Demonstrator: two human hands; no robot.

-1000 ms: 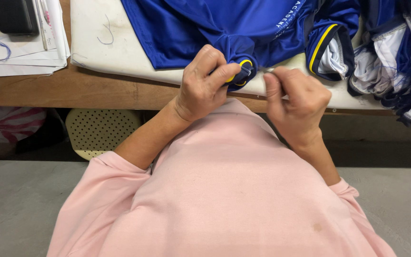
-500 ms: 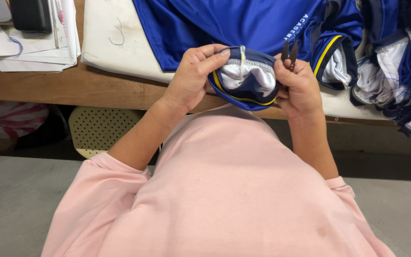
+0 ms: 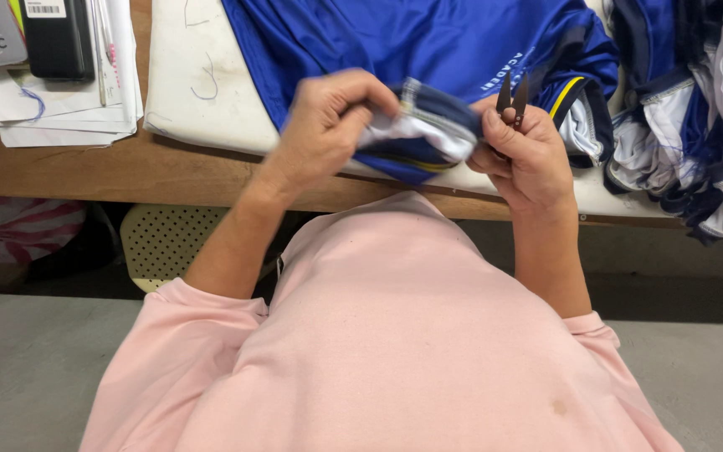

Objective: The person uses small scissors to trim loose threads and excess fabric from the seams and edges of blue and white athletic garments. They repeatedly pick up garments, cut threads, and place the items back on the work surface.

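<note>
Our left hand [image 3: 328, 125] pinches the blue jersey's collar [image 3: 424, 134] over the tabletop [image 3: 127, 172]; our right hand [image 3: 525, 155] clamps the thread snips [image 3: 513, 96], whose points could nick the fabric just beside them.

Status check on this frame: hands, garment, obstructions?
Left hand grips blue jersey's turned-out collar. Right hand holds collar and small thread snips. Nothing obstructing.

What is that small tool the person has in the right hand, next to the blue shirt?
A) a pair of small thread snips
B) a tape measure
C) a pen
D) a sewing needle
A: two short dark pointed blades of the thread snips stick up above the right hand, which grips their handle beside the blue shirt edge.
</note>
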